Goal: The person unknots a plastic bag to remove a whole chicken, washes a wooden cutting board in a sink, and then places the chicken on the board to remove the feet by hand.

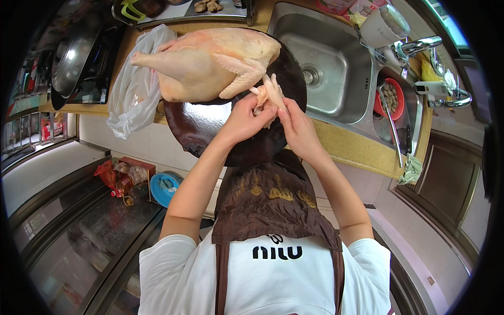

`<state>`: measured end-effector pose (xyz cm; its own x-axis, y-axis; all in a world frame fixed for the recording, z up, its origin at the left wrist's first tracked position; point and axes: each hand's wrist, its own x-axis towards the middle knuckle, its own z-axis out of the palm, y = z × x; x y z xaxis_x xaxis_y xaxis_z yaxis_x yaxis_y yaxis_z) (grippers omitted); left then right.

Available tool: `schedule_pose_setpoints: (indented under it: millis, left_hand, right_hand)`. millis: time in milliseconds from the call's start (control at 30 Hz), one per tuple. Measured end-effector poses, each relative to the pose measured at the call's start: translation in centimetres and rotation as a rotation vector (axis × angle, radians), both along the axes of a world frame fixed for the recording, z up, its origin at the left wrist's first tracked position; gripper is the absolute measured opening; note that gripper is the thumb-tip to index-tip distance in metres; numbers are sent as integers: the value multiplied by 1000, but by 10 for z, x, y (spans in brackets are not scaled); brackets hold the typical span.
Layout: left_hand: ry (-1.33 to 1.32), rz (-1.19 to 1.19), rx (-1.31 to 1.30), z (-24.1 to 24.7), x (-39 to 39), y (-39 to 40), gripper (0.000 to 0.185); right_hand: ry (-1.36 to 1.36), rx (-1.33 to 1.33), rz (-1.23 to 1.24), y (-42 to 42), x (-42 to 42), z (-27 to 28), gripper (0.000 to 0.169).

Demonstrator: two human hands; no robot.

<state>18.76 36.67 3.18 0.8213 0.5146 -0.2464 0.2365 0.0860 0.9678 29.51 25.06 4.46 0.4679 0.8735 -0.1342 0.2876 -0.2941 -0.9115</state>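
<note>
A large raw plucked bird (204, 67), seemingly a chicken or goose, lies on a dark round board (193, 134). Just beyond its wing, my left hand (252, 117) grips a small piece of raw poultry (265, 92). My right hand (297, 124) holds the same piece from the other side, with fingertips close to those of the left. The piece looks like a neck or feet with loose skin; my fingers hide part of it. A crumpled white plastic bag (138, 90) lies against the bird's left end.
Right of the board is a steel sink (334, 67) with a chrome faucet (421, 45). A red bowl (399, 100) of shellfish or nuts and a long-handled utensil (390, 126) sit in the smaller basin. A green cloth (411, 169) hangs at the counter's corner. A lidded wok (75, 59) stands at left.
</note>
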Motion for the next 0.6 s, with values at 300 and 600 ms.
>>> schedule_pose_setpoints:
  millis: [300, 600]
  left_hand:
    - [40, 143, 10, -14, -9, 5, 19]
    - [81, 399, -205, -20, -30, 10, 19]
  right_hand:
    - [749, -6, -228, -1, 27, -1, 33]
    - [1156, 48, -104, -22, 60, 14, 40]
